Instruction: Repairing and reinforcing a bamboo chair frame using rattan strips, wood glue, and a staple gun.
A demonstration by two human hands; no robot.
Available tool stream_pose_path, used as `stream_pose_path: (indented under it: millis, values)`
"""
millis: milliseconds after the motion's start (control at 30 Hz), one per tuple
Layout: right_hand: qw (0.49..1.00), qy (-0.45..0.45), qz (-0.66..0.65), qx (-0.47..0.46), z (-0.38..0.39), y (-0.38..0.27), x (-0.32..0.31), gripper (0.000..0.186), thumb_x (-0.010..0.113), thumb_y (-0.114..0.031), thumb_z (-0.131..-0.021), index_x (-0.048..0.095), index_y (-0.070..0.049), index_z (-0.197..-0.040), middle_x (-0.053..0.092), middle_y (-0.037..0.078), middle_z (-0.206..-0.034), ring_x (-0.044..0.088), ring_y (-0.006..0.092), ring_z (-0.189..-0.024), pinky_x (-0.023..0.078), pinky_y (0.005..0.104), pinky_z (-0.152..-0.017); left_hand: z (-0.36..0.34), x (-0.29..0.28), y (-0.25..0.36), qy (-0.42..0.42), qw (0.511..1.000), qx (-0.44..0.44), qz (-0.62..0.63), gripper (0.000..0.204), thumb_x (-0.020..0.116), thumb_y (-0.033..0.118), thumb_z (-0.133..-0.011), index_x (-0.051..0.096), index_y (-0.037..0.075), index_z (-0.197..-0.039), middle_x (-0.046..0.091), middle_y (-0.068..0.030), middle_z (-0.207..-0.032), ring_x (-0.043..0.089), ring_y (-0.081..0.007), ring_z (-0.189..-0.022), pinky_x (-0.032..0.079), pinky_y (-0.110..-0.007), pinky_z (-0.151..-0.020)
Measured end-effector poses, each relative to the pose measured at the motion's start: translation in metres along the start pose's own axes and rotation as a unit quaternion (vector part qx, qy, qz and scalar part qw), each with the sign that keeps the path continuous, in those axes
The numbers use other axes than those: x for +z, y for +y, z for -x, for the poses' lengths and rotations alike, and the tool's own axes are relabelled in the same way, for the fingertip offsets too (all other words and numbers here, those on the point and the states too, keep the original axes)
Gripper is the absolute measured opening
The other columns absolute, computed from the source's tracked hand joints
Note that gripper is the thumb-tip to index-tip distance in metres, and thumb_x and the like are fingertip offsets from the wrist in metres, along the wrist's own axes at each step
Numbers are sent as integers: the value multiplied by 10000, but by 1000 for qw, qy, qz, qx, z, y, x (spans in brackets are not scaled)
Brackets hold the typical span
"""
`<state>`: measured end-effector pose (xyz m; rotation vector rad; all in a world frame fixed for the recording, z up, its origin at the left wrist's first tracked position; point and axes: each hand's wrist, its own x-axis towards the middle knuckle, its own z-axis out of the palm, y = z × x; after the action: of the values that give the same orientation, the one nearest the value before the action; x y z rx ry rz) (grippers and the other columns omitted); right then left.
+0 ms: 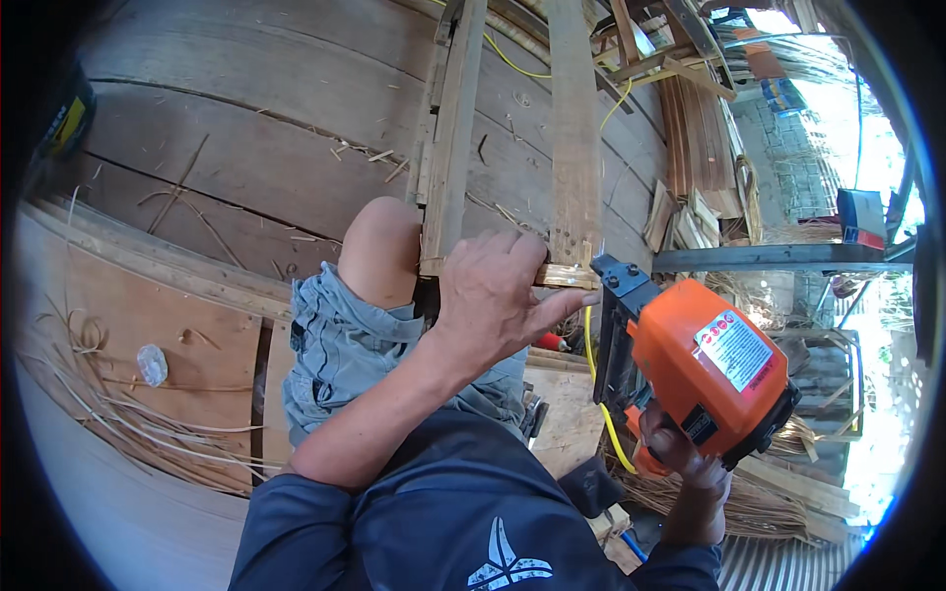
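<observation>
Nailer [665, 330], orange-bodied with a black nose, hangs tilted at the near end of a wooden frame, gripped by its rear handle in a worker's right hand [680, 448], fingers wrapped round and trigger finger impossible to make out. The left hand [490, 286] curls palm-down over the short wooden crosspiece [564, 275], its thumb reaching toward the nose; whether they touch cannot be told. The tool looks heavy toward its bulky head and hard-cased, best held by the handle, with the yellow hose [613, 438] likely to drag. The crosspiece appears stiff and light, its cut edge perhaps splintery, and seems best steadied well away from the nose. Two long boards, a left rail [458, 128] and a right plank [576, 148], run away from the worker with a gap between them. The bare knee [382, 246] sits just beside the left rail, leaving little room there. Beyond it, broad floorboards [246, 59] strewn with chips offer the widest stretch, while on the right a metal beam [769, 258] and stacked timber strips [700, 138] limit a wide swing of the tool.
</observation>
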<state>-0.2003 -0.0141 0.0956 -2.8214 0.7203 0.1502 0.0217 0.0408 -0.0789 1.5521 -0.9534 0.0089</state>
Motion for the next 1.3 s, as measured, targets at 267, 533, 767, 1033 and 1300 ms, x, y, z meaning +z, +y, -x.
stream_pose_path:
  millis: [267,533,767,1033,1300]
  values:
    - [995,-83,59,19,-10,-23,-1,147,543,-192,-864,558,-100,-978,571,-21,-972,558,144,-980,482,323,-784,1,3,-3,-1,999,3,48,418,751,384,-624,508,51,-689,481,-102,-614,507,-291,-589,393,-389,-551]
    - [989,-140,19,-30,-34,-38,-31,563,751,-189,-730,521,-86,-1234,559,100,-1199,543,255,-1094,411,407,-923,0,10,2,-17,999,-21,33,367,755,357,-617,541,65,-675,537,-93,-630,548,-289,-619,418,-393,-580]
    - [984,-40,135,-105,-20,-23,-36,470,744,-129,-663,597,-56,-1103,614,70,-971,593,189,-855,486,340,-751,-4,8,5,-28,998,-45,36,440,739,439,-658,537,47,-646,534,-103,-615,548,-293,-605,417,-400,-541]
    - [888,45,-136,438,79,123,99,618,666,-194,-692,434,-51,-1247,630,177,-918,619,307,-853,478,390,-757,2,4,12,8,999,-13,-28,430,723,419,-681,537,33,-711,532,-111,-663,549,-302,-644,417,-410,-567]
    - [779,34,-41,625,198,205,296,730,598,-273,-799,190,-88,-1375,578,270,-1076,570,433,-971,440,502,-822,2,5,17,-21,999,-32,15,415,733,266,-697,536,-10,-936,548,-162,-812,535,-323,-726,430,-387,-636]
